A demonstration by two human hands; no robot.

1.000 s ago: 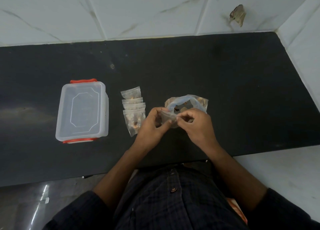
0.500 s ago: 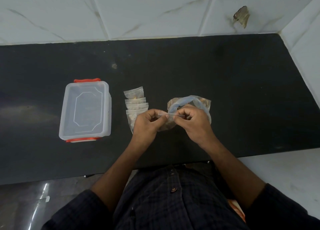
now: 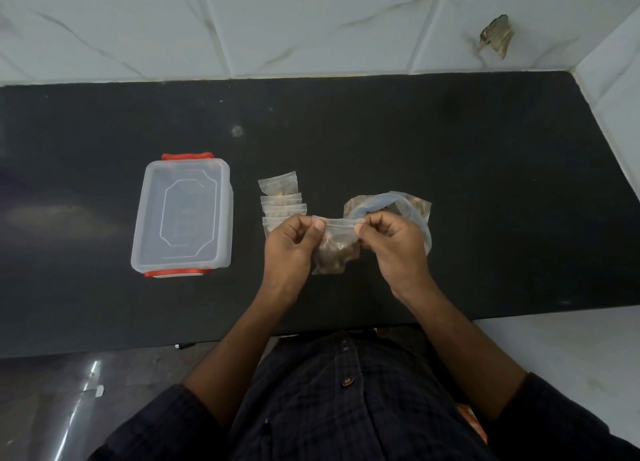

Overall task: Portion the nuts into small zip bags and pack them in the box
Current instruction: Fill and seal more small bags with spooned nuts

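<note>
We hold a small zip bag point(image 3: 334, 249) of nuts up over the black table point(image 3: 450, 183), its top strip stretched level between us: our left hand point(image 3: 289, 249) pinches the left end of the strip between thumb and fingertip, and our right hand point(image 3: 394, 244) pinches the right end the same way. The nuts sag in the bag's lower half, clear of the strip, which is what we want for sealing. To close it well, we judge that we should keep the strip taut and flat, run a pinch along it from one end to the other, and check that no nut or fold is caught in the track. Behind our right hand lies the large open bag point(image 3: 412, 206) that holds the remaining nuts. A row of filled small bags point(image 3: 280, 197) lies overlapping just behind our left hand, and the clear box with red clips point(image 3: 183, 214) stands lidded, well to the left, not yet packed.
</note>
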